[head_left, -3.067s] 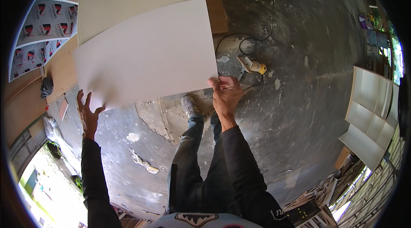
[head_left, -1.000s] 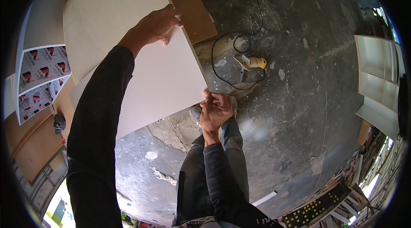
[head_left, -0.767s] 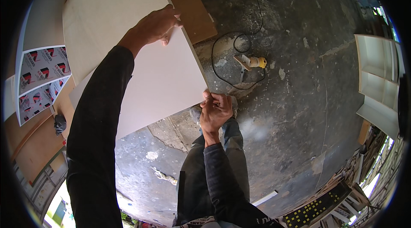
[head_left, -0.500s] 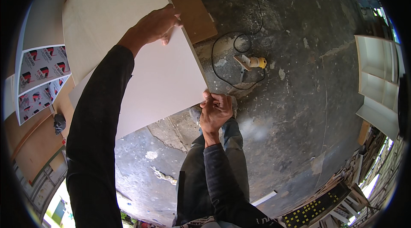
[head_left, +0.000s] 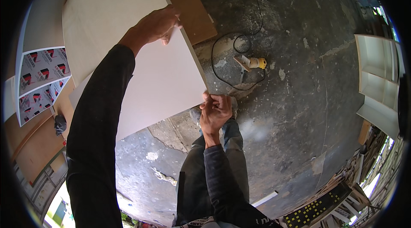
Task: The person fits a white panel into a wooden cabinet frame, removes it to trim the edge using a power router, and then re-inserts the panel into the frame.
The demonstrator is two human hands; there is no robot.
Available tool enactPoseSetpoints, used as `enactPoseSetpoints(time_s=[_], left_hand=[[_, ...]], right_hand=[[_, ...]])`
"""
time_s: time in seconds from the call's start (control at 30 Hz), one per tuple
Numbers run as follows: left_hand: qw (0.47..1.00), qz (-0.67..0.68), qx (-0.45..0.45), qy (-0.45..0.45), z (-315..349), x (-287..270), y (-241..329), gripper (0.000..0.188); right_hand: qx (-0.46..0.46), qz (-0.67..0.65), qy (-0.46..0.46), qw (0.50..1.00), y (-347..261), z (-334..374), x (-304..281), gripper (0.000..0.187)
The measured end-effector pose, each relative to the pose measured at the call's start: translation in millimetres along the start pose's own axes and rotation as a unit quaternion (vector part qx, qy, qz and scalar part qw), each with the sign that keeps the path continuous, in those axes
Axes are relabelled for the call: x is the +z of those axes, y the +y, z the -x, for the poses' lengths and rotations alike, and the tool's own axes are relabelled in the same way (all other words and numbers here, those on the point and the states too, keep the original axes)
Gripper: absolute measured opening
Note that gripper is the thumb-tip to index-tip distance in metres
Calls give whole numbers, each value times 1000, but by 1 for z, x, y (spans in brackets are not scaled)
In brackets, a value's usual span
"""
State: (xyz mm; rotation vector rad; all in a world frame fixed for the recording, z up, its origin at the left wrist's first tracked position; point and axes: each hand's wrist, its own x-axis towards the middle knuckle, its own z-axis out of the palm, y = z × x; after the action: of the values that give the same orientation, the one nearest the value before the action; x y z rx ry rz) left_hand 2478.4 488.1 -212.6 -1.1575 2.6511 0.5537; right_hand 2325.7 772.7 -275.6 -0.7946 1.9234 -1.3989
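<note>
With left hand [head_left: 155, 26], hooking edge of white panel [head_left: 165, 80], placed at near end of cream board [head_left: 113, 7]; with right hand [head_left: 214, 114], apart, pinching corner farther from cream board; likely gripped twice for steadiness.

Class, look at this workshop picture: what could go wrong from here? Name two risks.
The right hand holds the white board only at a corner, so that corner might slip. The black cord loops across the floor near the shoes, so it could trip someone.
</note>
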Motion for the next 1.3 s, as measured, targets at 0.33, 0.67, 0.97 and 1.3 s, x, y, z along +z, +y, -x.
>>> enactPoseSetpoints(time_s=[0.33,0.67,0.97,1.3], left_hand=[[1000,-1,17,9,-4,-1,-3,46],[999,-18,-32,-13,-5,3,3,63],[983,19,-55,176,69,60,17,57],[982,40,-144,114,326,157,70,68]], right_hand=[[4,-3,3,1000,1,1,0,17],[0,13,-37,999,5,-2,-7,15],[-170,198,-89,961,-3,-12,-3,18],[-359,207,-200,888,9,-36,-28,25]])
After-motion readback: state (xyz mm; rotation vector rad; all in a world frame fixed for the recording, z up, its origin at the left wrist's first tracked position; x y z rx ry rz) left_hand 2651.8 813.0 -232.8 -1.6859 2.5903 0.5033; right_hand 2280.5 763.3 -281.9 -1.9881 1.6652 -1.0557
